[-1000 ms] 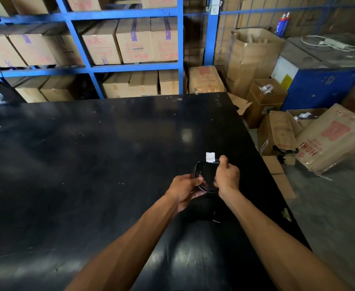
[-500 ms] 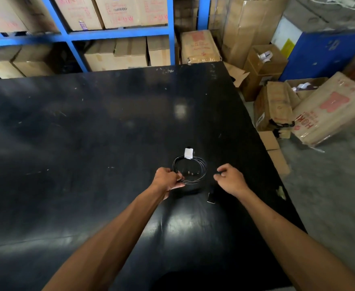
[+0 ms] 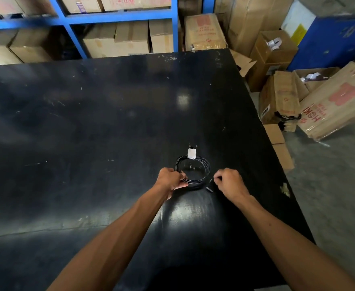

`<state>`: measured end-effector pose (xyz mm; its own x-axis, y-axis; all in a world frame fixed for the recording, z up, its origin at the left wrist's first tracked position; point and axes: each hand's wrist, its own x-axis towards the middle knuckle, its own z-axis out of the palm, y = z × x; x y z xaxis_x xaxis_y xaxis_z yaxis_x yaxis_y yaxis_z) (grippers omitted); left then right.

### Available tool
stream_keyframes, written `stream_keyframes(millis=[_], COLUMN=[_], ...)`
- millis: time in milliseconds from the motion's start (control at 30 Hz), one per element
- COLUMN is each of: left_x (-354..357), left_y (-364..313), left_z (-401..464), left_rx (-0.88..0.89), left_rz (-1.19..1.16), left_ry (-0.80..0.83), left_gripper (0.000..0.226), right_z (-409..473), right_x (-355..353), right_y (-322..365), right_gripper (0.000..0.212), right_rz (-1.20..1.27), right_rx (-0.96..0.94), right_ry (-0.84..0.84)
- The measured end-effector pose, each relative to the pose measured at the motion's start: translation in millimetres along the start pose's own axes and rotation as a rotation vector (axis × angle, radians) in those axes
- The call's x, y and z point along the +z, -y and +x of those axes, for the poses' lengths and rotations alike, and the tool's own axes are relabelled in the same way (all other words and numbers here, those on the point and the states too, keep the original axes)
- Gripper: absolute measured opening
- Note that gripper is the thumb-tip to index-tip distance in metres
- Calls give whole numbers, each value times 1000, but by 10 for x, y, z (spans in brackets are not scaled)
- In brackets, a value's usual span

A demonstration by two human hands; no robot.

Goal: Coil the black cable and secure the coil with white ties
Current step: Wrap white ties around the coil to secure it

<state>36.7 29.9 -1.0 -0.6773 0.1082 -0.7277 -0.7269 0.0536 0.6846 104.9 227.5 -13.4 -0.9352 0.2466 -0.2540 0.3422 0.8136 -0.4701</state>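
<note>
Fingers of the left hand pinch the near-left edge of the coiled black cable, which lies flat on the black tabletop right of centre. Beside it, the right hand has its fingers curled together just over a small dark piece at the coil's near-right side; whether they grip it I cannot tell. On the far rim of the coil, a white tie wraps the strands. Beyond the tabletop's far edge, cardboard boxes fill blue shelving, and more boxes sit on the floor to the right.
</note>
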Motion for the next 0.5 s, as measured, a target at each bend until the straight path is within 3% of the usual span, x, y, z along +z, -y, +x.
stream_keyframes(millis=[133, 233, 333, 500], left_x=[6, 45, 109, 110], left_y=[-4, -22, -54, -101], left_z=[-9, -54, -129, -248], left_rx=[8, 29, 66, 156], left_rz=[-7, -5, 1, 106], left_ry=[-15, -7, 15, 102], left_gripper=[5, 7, 14, 10], right_z=[44, 34, -28, -81], right_x=[-270, -405, -389, -290], right_y=[204, 367, 487, 583], right_gripper=[9, 8, 2, 14], right_rz=[176, 206, 103, -86], right_rx=[-166, -333, -430, -455], right_ry=[-382, -465, -377, -8])
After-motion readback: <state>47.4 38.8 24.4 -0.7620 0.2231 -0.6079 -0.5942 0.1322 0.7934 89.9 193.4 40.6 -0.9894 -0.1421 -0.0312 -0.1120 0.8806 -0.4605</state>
